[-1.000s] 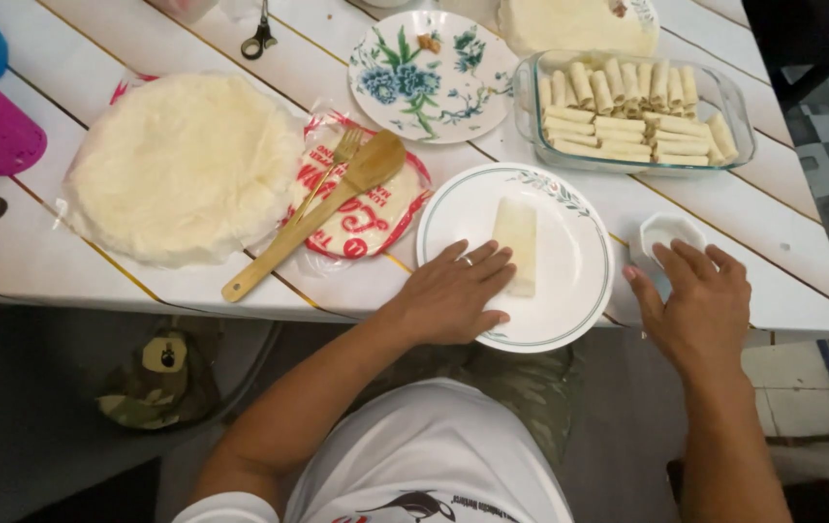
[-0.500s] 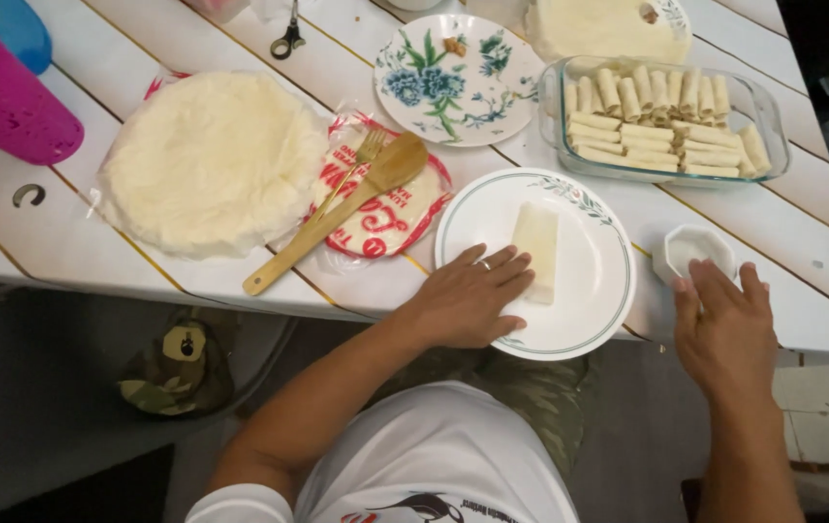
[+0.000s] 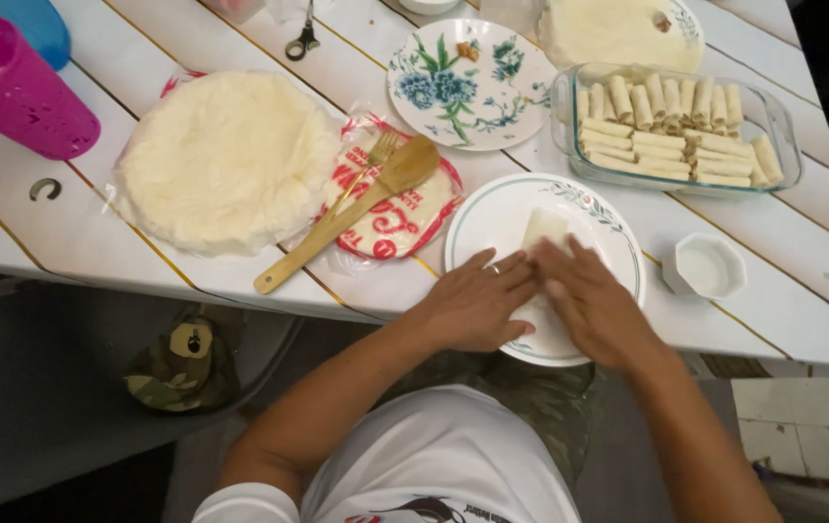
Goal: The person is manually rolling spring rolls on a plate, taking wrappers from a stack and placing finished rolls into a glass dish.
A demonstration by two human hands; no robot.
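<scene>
Low in the frame's centre, the left hand (image 3: 480, 312) and right hand (image 3: 591, 310) pressed flat, fingers spread, on a pale thin wrapper (image 3: 543, 230) on the green-rimmed white plate (image 3: 477, 225); uneven pressure risked tearing it. Beyond, a clear glass dish (image 3: 782, 145) held finished rolls.

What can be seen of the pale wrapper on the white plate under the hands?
The pale, thin, dough-like wrapper lies folded into a narrow upright strip on the round white plate with a green rim line, near the table's front edge. Only its upper end shows; the rest is hidden under the left hand and right hand, whose fingertips press on it from either side. Whether it holds filling cannot be told.
</scene>
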